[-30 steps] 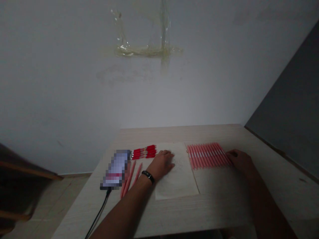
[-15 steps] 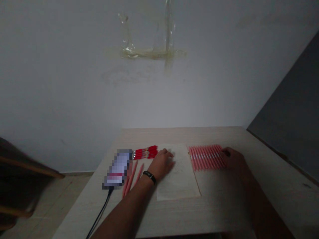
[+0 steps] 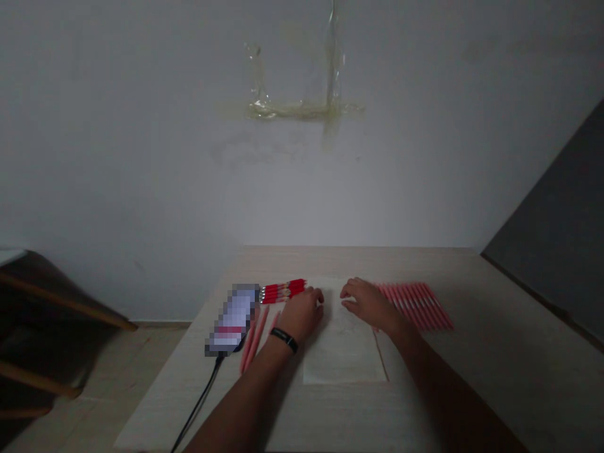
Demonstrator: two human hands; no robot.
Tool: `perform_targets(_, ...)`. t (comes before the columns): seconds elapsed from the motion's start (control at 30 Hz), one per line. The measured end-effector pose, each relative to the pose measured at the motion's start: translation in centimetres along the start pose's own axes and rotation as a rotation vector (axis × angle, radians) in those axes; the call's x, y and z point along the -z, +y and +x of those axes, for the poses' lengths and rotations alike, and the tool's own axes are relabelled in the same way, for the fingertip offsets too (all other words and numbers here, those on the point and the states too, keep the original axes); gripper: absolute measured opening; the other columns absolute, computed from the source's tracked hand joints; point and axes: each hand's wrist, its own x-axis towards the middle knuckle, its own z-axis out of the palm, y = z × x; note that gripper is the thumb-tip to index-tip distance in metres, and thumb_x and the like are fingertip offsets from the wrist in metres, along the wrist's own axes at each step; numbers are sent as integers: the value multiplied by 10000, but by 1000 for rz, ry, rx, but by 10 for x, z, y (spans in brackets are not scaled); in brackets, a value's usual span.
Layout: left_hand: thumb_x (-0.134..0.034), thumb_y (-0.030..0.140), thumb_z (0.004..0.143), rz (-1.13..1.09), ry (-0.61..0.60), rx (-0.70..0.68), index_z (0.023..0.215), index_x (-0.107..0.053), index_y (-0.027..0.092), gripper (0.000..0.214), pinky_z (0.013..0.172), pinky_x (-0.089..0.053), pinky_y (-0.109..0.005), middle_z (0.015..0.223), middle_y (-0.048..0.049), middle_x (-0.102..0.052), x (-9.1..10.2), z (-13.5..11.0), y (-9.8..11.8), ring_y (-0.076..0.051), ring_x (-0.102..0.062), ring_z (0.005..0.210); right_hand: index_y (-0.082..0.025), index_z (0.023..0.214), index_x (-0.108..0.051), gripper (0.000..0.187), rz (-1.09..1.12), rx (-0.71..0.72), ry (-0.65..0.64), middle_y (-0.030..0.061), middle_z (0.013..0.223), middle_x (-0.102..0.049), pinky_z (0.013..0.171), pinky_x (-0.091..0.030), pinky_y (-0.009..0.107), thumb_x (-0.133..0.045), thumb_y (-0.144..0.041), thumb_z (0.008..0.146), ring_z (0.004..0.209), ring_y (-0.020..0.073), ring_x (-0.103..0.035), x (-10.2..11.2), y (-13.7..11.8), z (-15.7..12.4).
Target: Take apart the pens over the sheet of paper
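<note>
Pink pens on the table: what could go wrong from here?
In this view the right wrist overlaps the left end of the pink pen row, so pulling back might knock pens askew. The loose pink pens lie close beside the left forearm and could roll if bumped. The left hand seems to rest on the paper, which might slide.

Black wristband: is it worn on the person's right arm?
No, the black wristband circles the wrist of the left hand.

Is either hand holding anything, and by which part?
Nothing visible is held: the left hand and right hand are partly over the paper, though something small could be hidden.
</note>
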Motion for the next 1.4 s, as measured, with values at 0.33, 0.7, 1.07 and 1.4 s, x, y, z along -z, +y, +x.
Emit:
perform_targets(0.33,-416,93,878,162,24,321,1085,-635,167,310,824,-489,-369,1109,-157,-704,22,-50,-49,-273,-673,994,-191,831,-667,140,123,-6,82,44,840,-667,785,-446,311,-574,-200,936,831,189,-594,-9,-4,-4)
perform_targets(0.7,-579,374,849,-732,81,85,850,-648,156,229,581,-430,-244,689,-17,-641,31,11,-24,-141,-581,610,-183,847,-678,232,456,-111,148,38,844,-699,760,-473,287,-537,-328,959,820,180,-634,-14,-3,-5)
perform_targets(1.07,-559,409,890,-897,-43,-40,864,-611,160,256,567,-400,-222,683,15,-584,-3,27,-17,-110,-530,585,-205,806,-637,359,636,-409,144,-41,544,-522,325,-286,187,-500,-516,921,358,97,-449,-5,13,-13)
perform_targets(1.4,-544,428,921,-651,-64,-125,848,-689,131,338,604,-335,-245,705,-19,-610,-12,21,-18,-138,-507,658,-176,771,-644,331,494,-253,104,-17,646,-575,443,-335,188,-489,-396,963,489,95,-502,-14,9,-12)
